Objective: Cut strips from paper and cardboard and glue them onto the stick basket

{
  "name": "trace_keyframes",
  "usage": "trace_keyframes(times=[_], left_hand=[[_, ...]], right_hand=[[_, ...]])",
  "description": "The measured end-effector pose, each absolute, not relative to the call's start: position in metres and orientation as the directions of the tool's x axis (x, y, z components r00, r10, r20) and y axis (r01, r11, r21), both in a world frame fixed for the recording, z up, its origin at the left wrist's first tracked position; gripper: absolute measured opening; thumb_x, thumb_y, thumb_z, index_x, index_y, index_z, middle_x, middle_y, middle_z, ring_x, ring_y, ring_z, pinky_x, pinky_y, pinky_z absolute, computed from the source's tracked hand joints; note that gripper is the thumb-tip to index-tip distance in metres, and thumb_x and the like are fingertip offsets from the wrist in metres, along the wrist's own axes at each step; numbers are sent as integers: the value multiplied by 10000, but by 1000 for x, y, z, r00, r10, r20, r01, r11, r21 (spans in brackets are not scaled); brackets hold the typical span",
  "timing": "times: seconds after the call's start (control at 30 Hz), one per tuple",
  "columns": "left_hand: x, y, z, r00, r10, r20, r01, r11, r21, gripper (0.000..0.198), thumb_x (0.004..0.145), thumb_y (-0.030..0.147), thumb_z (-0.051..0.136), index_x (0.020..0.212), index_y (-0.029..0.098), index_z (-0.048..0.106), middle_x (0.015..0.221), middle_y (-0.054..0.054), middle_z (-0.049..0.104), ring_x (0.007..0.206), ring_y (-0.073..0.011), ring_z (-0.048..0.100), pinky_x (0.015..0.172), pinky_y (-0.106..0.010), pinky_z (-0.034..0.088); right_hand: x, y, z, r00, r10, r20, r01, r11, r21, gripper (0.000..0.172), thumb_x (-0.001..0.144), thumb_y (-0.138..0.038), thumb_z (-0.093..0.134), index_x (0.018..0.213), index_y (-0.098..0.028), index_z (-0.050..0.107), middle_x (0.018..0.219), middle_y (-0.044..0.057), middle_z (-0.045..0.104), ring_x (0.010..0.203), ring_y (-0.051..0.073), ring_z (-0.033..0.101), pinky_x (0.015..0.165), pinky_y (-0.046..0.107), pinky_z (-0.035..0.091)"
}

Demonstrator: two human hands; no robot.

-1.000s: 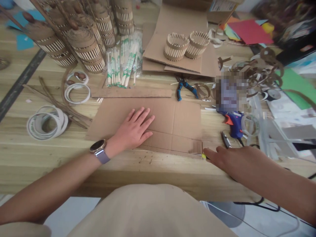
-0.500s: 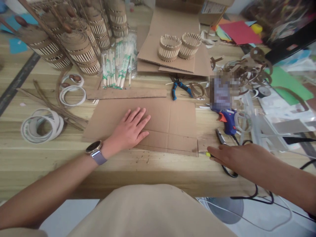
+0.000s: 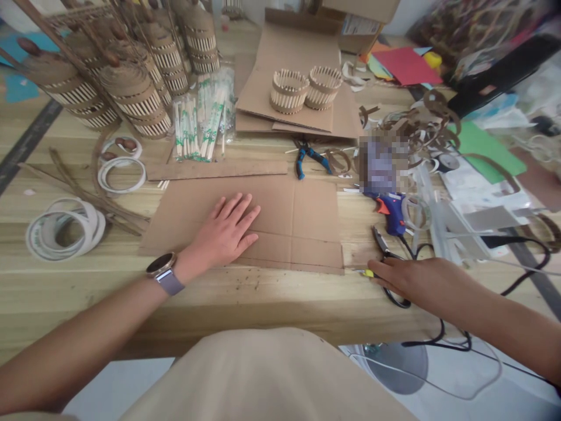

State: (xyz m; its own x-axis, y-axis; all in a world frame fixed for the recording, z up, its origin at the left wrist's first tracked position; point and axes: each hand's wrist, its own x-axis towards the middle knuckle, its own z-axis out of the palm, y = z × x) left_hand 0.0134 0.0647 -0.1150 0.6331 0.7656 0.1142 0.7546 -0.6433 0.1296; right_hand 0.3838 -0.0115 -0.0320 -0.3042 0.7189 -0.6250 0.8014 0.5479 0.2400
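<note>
My left hand (image 3: 228, 234) lies flat with fingers spread on a brown cardboard sheet (image 3: 267, 202), pressing near its middle. The sheet has creases and a dark line along its near edge. My right hand (image 3: 403, 278) is closed around a small yellow-and-black cutting knife (image 3: 369, 273), its thin blade pointing left. The blade tip sits just right of the sheet's near right corner, apart from it; most of the handle is hidden in my fingers. Beside and partly under that hand lie black-handled scissors (image 3: 380, 238). A narrow cardboard strip (image 3: 219, 169) lies along the sheet's far edge.
At the left are tape rolls (image 3: 65, 231) and stick-and-cardboard lanterns (image 3: 134, 96). Behind the sheet lie packaged sticks (image 3: 204, 123), blue-handled pliers (image 3: 311, 158) and two round stick rings (image 3: 288, 92) on cardboard. A blue glue gun (image 3: 394, 213) and cables lie at right.
The knife in my right hand has moved slightly off the sheet's right corner, where its blade touched before. My left hand stays flat on the sheet. The whole view has shifted a little.
</note>
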Motion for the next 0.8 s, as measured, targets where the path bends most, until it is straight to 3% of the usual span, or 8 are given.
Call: trace_keyframes(times=[0.3,0.6,0.8], left_hand=[[13,65,-116,633,763,126,747,-646,157,568,1009,460,389,1487,155,434,1594,-171,330,1481,-345,277,1195,-581,214],[14,65,-116,644,755,123,747,-655,113,573,1009,442,410,1484,122,436,1593,-188,322,1469,-371,291,1187,-581,228],[14,64,-115,640,761,106,752,-648,116,579,1011,451,403,1488,124,433,1596,-183,318,1474,-365,284,1195,-574,218]], right_hand=[[380,-13,-30,-279,715,-641,797,545,262,137,1001,-266,450,1034,-212,572,874,69,714,691,230,719,463,285,117],[386,-19,-39,-275,734,-621,804,530,271,178,1026,-287,399,1050,-211,559,901,68,716,698,226,717,445,261,173],[396,-19,-50,-300,732,-611,838,508,198,199,1020,-346,390,1012,-227,549,919,62,724,719,222,728,415,245,207]])
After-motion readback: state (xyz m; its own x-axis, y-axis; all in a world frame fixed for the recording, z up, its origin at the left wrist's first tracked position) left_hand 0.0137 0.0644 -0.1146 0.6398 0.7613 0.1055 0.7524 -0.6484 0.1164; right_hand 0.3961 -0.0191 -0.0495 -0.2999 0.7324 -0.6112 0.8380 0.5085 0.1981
